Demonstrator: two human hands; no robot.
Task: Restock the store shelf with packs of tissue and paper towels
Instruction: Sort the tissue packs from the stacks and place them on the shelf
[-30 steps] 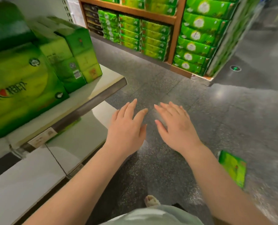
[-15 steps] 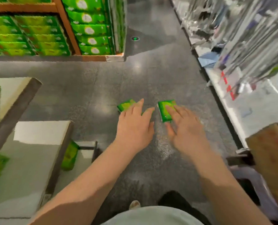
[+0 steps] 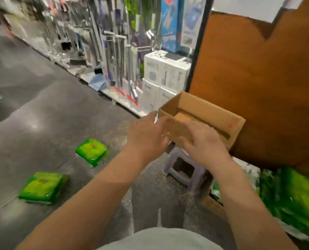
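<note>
Since the box (image 3: 200, 121) sits raised on a stool (image 3: 184, 166), both hands, left (image 3: 146, 139) and right (image 3: 204, 143), are held spread and empty at its near wall, likely to fetch stock.

Bare forearms, no sleeves; pale grey-green top (image 3: 161, 239).

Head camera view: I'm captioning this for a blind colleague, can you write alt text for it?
Both hands reach toward an open cardboard box on a small plastic stool, the left hand by its near corner, the right hand in front of its near wall. Two green tissue packs lie on the dark store floor to the left.
</note>
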